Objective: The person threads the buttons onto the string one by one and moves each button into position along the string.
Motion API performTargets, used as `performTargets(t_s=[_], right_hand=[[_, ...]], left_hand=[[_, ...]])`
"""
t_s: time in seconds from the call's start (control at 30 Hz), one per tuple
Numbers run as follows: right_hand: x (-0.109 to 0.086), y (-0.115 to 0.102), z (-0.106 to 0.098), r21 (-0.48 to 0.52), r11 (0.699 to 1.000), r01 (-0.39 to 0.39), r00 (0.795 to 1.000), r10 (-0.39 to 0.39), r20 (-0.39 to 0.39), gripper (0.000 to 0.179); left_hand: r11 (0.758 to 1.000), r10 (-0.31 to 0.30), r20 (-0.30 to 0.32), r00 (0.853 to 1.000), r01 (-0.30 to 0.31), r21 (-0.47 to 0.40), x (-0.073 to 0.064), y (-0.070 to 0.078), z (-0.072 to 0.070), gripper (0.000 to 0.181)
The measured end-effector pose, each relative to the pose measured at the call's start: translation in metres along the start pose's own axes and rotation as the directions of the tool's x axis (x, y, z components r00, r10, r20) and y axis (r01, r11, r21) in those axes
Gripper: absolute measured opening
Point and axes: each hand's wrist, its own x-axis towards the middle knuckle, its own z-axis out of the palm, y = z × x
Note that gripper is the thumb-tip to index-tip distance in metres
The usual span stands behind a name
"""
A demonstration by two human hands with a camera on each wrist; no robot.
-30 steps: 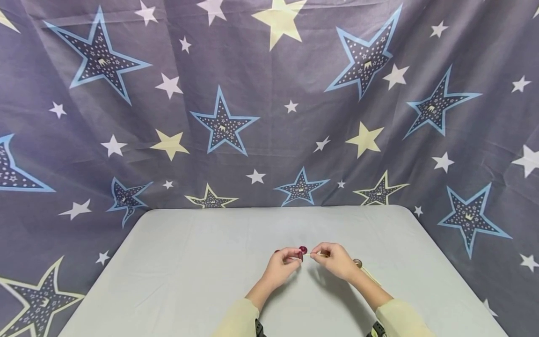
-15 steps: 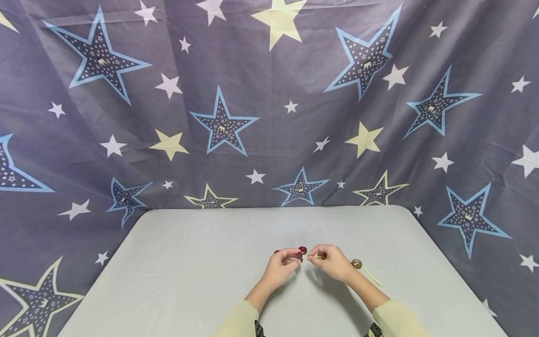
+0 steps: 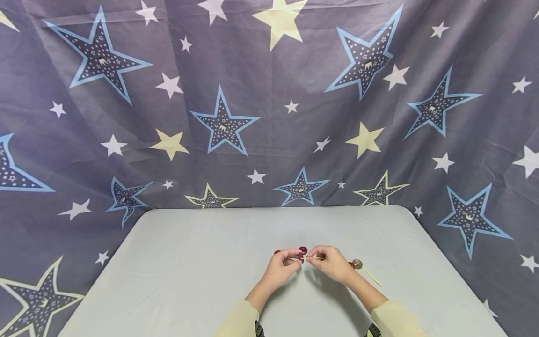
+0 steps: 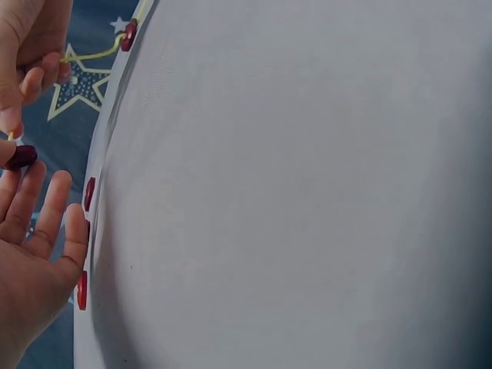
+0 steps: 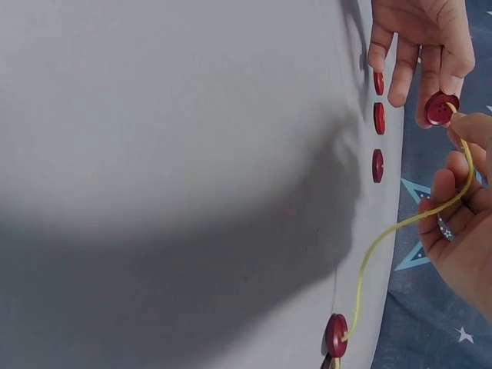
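Between thumb and fingertips, my left hand (image 3: 279,270) pinches a dark red button (image 5: 440,109) by its edge; small holes show in its face. The other fingers of that hand spread out in the left wrist view. Right beside it, my right hand (image 3: 333,265) pinches a yellow cord (image 5: 392,228) close to the button, where the cord meets the holes. From there the cord runs under the right fingers and down to another red button (image 5: 337,335) threaded on it. A brownish button (image 3: 357,264) sits near the cord's tail (image 3: 372,277), beside the right wrist.
Loose red buttons lie in a row on the pale table (image 3: 202,271) beyond the left hand, among them a nearer one (image 5: 377,166) and a middle one (image 5: 379,118). A star-patterned dark curtain (image 3: 269,178) hangs around the table's back and sides.
My right hand has moved slightly left, closer to the held button. The brownish button by the right wrist shifted a little, and a red one now shows beside it. The left hand barely moved.
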Motion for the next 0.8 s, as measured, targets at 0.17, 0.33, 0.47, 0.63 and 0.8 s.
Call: performTargets(t_s=[0.17,0.33,0.47,0.63,0.8], right_hand=[[0.0001,0.0008,0.0006,-0.002,1.0,0.001,1.0,-0.001,-0.002,0.008],[0.0009,0.0017,0.0006,-0.015,1.0,-0.006,1.0,0.006,-0.009,0.007],[0.0018,0.0025,0.0004,-0.01,1.0,-0.028,1.0,0.028,-0.006,0.006],[0.0023,0.003,0.0003,-0.008,1.0,-0.029,1.0,0.029,0.001,0.005],[0.0026,0.0036,0.0009,-0.015,1.0,-0.009,1.0,0.009,0.003,0.005]], left_hand=[[1.0,-0.006,0.005,1.0,0.007,-0.016,0.0,-0.0006,0.0003,0.028],[1.0,-0.005,0.01,1.0,0.005,-0.019,0.0009,-0.0015,0.0005,0.028],[1.0,-0.001,0.01,1.0,0.001,-0.017,0.0008,-0.0011,0.0004,0.028],[1.0,0.013,0.016,1.0,-0.012,-0.009,0.0012,-0.001,0.0002,0.027],[1.0,0.019,0.015,1.0,-0.019,0.002,0.0014,-0.0006,0.0,0.028]])
